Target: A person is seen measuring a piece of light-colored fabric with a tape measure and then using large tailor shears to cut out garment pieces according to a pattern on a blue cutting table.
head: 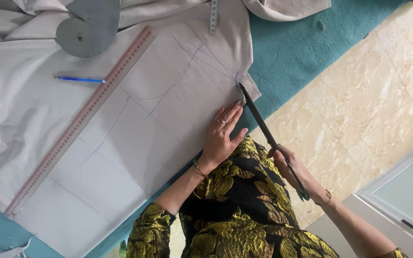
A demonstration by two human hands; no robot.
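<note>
A pale grey fabric (135, 124) marked with blue drawn lines lies spread over a teal carpet (288, 52). My left hand (223, 136) presses flat on the fabric near its right edge, fingers spread, a ring on one finger. My right hand (288, 165) grips the handles of long dark scissors (264, 131). The blades point up and left, and their tips meet the fabric edge by a blue mark, just above my left fingertips.
A long clear ruler with red markings (80, 119) lies diagonally across the fabric. A blue pen (80, 80) and a grey curved template (89, 26) rest at the upper left. A measuring tape (213, 14) hangs at the top. Beige tiled floor (359, 110) lies to the right.
</note>
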